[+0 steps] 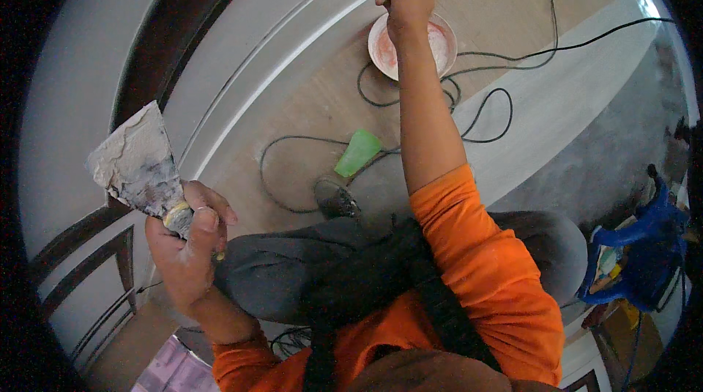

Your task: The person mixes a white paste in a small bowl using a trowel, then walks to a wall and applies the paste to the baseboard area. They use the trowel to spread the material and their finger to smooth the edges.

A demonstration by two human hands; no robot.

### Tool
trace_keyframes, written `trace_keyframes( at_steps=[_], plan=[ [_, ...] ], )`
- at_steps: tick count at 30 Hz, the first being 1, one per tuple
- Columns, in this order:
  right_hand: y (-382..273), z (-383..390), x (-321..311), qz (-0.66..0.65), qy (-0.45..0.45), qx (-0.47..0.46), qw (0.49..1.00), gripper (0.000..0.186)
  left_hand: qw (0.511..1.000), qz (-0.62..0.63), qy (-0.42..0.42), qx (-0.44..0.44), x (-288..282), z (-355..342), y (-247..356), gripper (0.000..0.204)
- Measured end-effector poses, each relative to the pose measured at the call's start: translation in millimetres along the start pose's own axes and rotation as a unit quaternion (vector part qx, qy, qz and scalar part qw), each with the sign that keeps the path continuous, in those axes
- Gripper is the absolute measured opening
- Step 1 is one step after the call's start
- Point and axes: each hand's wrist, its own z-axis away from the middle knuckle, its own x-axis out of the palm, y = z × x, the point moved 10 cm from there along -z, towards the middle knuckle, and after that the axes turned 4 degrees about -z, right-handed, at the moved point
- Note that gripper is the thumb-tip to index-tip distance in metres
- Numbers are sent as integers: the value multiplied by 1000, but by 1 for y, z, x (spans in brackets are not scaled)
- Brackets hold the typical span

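My left hand is wrapped round the handle of a wide putty knife, held up at the left beside the wall. Its blade is coated with pale filler, and dark grey smears show near the handle. My right arm reaches far forward to the white wall moulding. At its end, my right hand has bent fingers, with a small whitish bit at the fingertips by the upper edge. Whether that is filler or a small tool is unclear. Below this hand stands a round white bowl with pinkish-white paste inside, partly covered by my forearm.
A dark cable lies looped over the brown floor covering. A green plastic piece rests near my shoe. At the right stands a blue plastic object with small items in it. Dark trim runs along the left wall.
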Motion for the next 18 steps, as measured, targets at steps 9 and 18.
trace_keyframes(
  at_steps=[9,18],
  plan=[
    [-4,17,23,248,-36,-125,960,61,1000,-2,8,3,8,2,5,48],
    [2,61,75,448,-113,-103,881,89,1000,-9,0,0,12,4,9,49]
  ],
)
